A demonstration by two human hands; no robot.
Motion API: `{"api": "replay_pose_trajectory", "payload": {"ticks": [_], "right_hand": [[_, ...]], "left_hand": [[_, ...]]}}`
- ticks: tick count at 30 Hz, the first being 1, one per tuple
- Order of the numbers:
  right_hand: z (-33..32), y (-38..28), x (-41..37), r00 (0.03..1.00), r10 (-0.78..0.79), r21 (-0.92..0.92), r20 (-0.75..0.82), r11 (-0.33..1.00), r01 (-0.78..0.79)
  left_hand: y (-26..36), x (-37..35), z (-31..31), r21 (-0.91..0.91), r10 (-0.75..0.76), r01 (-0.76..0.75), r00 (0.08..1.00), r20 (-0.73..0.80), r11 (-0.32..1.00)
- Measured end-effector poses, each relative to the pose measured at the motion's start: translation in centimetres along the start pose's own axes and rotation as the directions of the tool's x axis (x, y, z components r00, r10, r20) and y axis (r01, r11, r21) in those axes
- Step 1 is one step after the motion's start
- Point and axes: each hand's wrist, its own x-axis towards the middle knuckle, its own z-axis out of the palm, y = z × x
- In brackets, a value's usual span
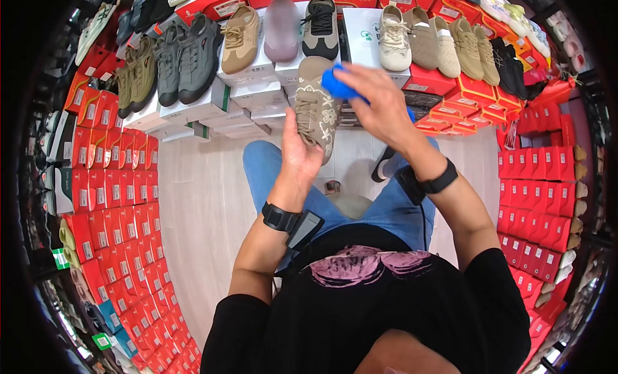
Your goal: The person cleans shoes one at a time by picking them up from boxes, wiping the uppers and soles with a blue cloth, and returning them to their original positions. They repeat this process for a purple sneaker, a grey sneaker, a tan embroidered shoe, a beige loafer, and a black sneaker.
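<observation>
Head view: L hand (pixel 301 156) is gripping the brown patterned shoe (pixel 317 110) by its heel end, toe pointing to the display; R hand (pixel 380 103) is clutching a blue tool (pixel 339 84) against the shoe's toe area; shoe's being held up betw. person's body & white boxes (pixel 256 100) w/ shoes on top.

Room above floor (pixel 196 187) beside legs (pixel 262 169); white boxes (pixel 252 94) block ahead

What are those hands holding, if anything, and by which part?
The left hand holds a patterned shoe near its heel end. The right hand grips a blue object; the fingers hide exactly where.
</observation>
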Motion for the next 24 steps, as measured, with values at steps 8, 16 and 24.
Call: {"api": "replay_pose_trajectory", "payload": {"ticks": [8, 16, 24], "right_hand": [[2.8, -1.8, -2.1, 0.993, -0.069, -0.296, 0.093, 0.951, 0.094], [1.9, -3.6, -7.3, 0.974, -0.053, 0.063, 0.222, 0.997, 0.04], [0.2, -2.1, -1.0, 1.0, 0.006, 0.052, 0.002, 0.999, -0.006]], "left_hand": [[-0.5, 0.1, 0.3, -0.058, -0.005, 0.004, 1.0, -0.017, 0.998], [0.8, 0.7, -1.4, -0.192, -0.083, 0.09, 0.995, 0.046, 0.977], [0.8, -0.1, 0.5, -0.32, -0.014, 0.038, 0.997, 0.077, 0.947]]}}
